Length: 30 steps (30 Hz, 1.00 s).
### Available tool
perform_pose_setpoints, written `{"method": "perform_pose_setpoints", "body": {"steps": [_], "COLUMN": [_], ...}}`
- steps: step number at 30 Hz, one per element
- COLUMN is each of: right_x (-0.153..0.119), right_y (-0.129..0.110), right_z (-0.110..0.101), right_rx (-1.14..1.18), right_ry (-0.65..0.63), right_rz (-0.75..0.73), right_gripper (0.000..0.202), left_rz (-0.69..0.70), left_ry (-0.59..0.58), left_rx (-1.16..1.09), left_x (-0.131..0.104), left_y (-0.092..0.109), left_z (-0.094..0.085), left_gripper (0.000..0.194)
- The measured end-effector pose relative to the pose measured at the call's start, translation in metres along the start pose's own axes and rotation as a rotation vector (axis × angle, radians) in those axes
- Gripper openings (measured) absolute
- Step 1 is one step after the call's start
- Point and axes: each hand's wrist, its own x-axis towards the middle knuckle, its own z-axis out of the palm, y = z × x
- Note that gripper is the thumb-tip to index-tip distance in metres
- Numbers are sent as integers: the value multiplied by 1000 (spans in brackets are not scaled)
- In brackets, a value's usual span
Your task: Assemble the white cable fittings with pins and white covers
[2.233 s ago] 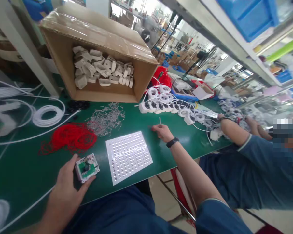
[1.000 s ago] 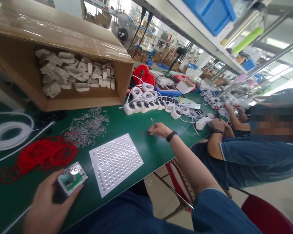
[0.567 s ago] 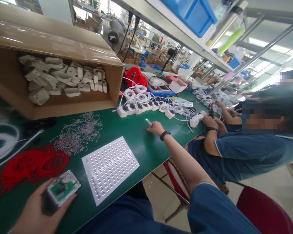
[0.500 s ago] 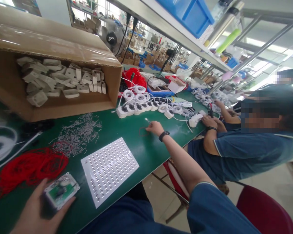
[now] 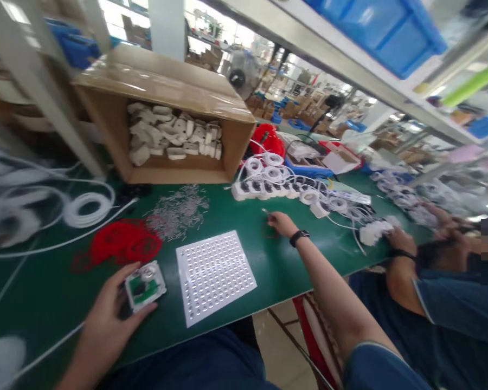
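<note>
1. One white coil (image 5: 71, 212) sits at mid-left of the frame.
2. Lower left, the left hand (image 5: 106, 319) grips a box (image 5: 146, 286), green board up; a narrow gap parts it from the sheet (image 5: 215, 276).
3. Upper left of centre, a carton (image 5: 179, 81) opens toward scattered pins (image 5: 179, 211).
4. Lower centre, the sheet's corner nears the front edge of the glossy green table (image 5: 280, 276).
5. Centre, the right hand (image 5: 282, 223) pinches a thin rod (image 5: 265, 211), green surface between it and the sheet.
6. Right, a co-worker's hand (image 5: 400, 241); upper right, a blue bin (image 5: 386, 32) on a shelf (image 5: 309, 38).

Blue bin (image 5: 384, 32) cut by top edge; lower-left white coil (image 5: 6, 355) cut off, blurred; slim item (image 5: 265, 211) in right hand (image 5: 283, 223) too blurred to identify.
</note>
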Motion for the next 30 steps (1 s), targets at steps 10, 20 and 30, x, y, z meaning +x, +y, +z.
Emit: {"method": "perform_pose_setpoints", "body": {"steps": [10,20,30], "right_x": [-54,-158,-125], "right_y": [-97,-286,-304], "right_z": [-70,-33,-7], "right_rx": [0,462,454], "right_ry": [435,-149,-75], "right_rz": [-217,-763,-697], "right_gripper": [13,20,13], "left_rz": [71,279,292], "left_ry": [7,-26,-1], "left_rx": [-241,67,17], "left_x": [-6,-6,-11], "left_y": [3,7,10], "left_z": [-3,-17,-23], "left_gripper": [72,55,55]}}
